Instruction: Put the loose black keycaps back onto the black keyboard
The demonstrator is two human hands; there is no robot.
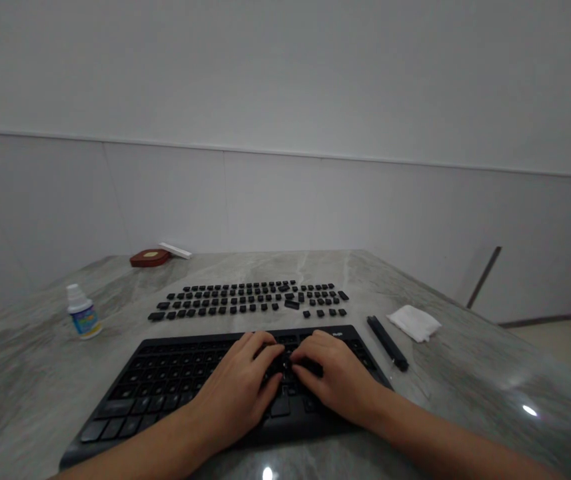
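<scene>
A black keyboard point(205, 341) lies on the table in front of me, many of its key positions bare of caps and some keys at its lower left still covered. My left hand point(240, 380) bends over its middle, index finger and thumb curled in. Opposite it, my right hand point(332, 373) reaches in from the right with bent fingers. The fingertips of both hands meet at a small dark keycap point(286, 362), low over the keyboard; fingers partly cover it. Beyond the keyboard, loose black keycaps point(232, 309) stand in rows on the tabletop.
A white-capped bottle point(84, 313) stands at left. To the right lie a dark stick-like tool point(388, 345) and a folded white cloth or tissue point(414, 323). A brown box point(150, 258) and a white slab-like item point(175, 251) sit at the table's far edge, by the wall.
</scene>
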